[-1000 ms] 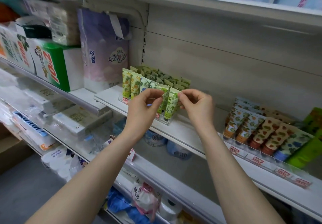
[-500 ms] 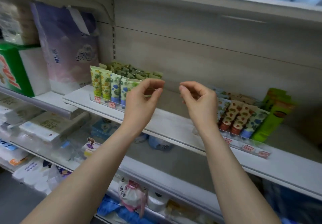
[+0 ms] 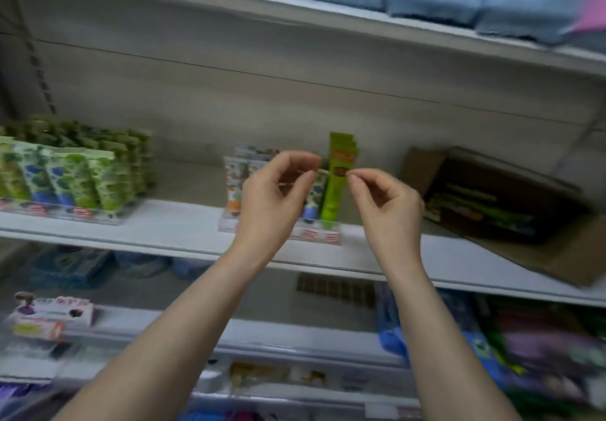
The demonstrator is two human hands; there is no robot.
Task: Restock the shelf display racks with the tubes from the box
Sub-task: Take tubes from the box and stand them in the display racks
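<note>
Both hands raised in front of the middle shelf (image 3: 183, 224), empty. Left hand (image 3: 272, 204): thumb and fingers curled, tips apart, nothing between them. Right hand (image 3: 390, 204): thumb and forefinger pinched close together, apparently on nothing, though motion blur makes that hard to confirm.

Supply: open cardboard box (image 3: 492, 197) sits on the same shelf at far right, tipped so its mouth faces the viewer. Tubes inside (image 3: 482, 204) lie flat, long axes running left to right; dark interior, green and orange bands only just readable.

Key relation: box lies right of both hands; the right hand is nearer, close beside the box's left flap.

Destinations: clear rack (image 3: 314, 232) directly behind the hands holds a few upright tubes, including a tall green tube (image 3: 337, 184) at its right end. Rack at left (image 3: 65, 214) looks full of green-patterned tubes.

Judgement: next step is a rightward reach into the box.
</note>
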